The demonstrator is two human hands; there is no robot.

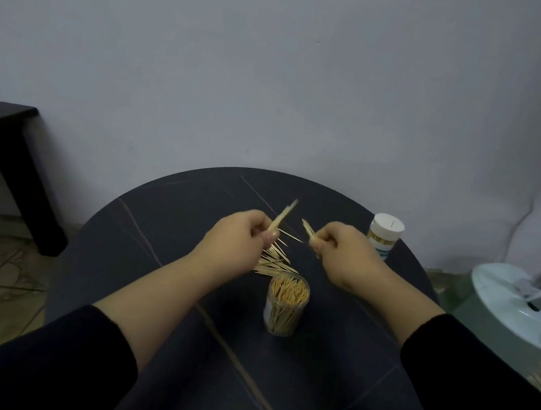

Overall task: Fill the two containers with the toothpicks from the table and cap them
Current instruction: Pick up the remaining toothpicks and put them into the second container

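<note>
An open clear container (286,305), packed with upright toothpicks, stands in the middle of the round dark table (163,277). Behind it lies a loose pile of toothpicks (275,260). My left hand (236,238) is raised above the pile and pinches a small bundle of toothpicks that points up and to the right. My right hand (341,248) pinches another small bundle that points up and to the left. A second container (383,234), with a white cap on, stands at the table's far right edge, full of toothpicks.
A dark side table (7,146) stands on the floor to the left. A white round fan base (514,301) sits on the floor to the right, close to the table. A grey wall lies behind.
</note>
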